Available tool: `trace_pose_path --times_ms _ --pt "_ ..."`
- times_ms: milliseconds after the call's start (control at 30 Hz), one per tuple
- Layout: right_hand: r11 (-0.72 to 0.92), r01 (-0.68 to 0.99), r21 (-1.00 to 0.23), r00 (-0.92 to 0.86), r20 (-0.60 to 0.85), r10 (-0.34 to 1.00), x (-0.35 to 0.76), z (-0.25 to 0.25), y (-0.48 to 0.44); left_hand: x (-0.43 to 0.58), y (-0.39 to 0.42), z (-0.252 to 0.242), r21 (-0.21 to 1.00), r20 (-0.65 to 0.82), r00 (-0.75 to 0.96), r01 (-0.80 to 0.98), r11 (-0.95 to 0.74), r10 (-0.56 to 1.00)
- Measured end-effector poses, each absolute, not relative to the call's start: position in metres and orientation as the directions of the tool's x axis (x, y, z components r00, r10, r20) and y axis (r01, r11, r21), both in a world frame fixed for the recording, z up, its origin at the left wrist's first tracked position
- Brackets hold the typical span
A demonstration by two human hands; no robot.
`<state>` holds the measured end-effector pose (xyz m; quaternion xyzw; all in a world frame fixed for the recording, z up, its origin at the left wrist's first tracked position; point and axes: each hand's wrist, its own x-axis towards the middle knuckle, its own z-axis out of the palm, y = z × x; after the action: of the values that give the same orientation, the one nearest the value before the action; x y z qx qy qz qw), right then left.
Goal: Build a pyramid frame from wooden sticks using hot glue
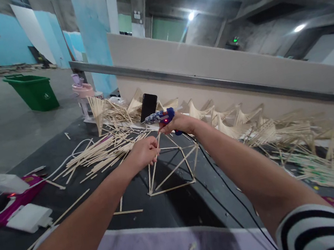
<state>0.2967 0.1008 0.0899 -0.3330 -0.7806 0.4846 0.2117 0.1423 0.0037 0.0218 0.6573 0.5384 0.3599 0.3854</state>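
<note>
My left hand (143,152) is closed in a pinch on the top of a small frame of thin wooden sticks (173,169) that stands on the dark table (153,208). My right hand (179,124) grips a blue hot glue gun (161,116), its nozzle pointing left just above the frame's top joint. The gun's black cord (224,187) runs back across the table toward me.
Loose sticks (103,154) lie heaped at the left. Finished fan-shaped stick pieces (247,124) line the beige wall. A black phone (148,107) leans upright behind the gun. A pink bottle (83,99), a white charger (30,218) and a green bin (33,91) are to the left.
</note>
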Motion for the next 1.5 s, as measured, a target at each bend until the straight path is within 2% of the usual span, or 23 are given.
trace_pose_path --times_ms 333,600,833,1000,1067,1267,1500 --pt "0.303 0.331 -0.894 -0.68 -0.003 0.734 0.298 0.089 0.102 0.144 0.004 0.02 0.875 0.089 0.173 0.457 -0.16 0.981" --pt "0.305 0.34 -0.889 -0.671 -0.002 0.742 0.298 0.093 0.096 0.145 0.002 0.025 0.889 0.053 0.163 0.441 -0.121 0.985" --pt "0.446 0.429 -0.786 -0.684 0.04 0.728 0.296 0.094 0.096 0.146 0.004 0.025 0.885 0.057 0.159 0.449 -0.124 0.986" --pt "0.438 0.433 -0.788 -0.659 0.055 0.75 0.292 0.09 0.099 0.148 0.003 0.026 0.874 0.044 0.119 0.476 -0.096 0.992" --pt "0.435 0.442 -0.785 -0.662 0.043 0.749 0.292 0.09 0.099 0.149 0.003 0.028 0.871 0.092 0.066 0.479 -0.113 0.994" --pt "0.461 0.44 -0.771 -0.677 0.053 0.734 0.294 0.094 0.096 0.152 0.011 0.028 0.781 0.375 -0.077 0.563 -0.27 0.924" --pt "0.42 0.436 -0.796 -0.656 0.038 0.753 0.292 0.094 0.091 0.147 0.022 0.012 0.783 0.414 -0.027 0.521 -0.34 0.91"
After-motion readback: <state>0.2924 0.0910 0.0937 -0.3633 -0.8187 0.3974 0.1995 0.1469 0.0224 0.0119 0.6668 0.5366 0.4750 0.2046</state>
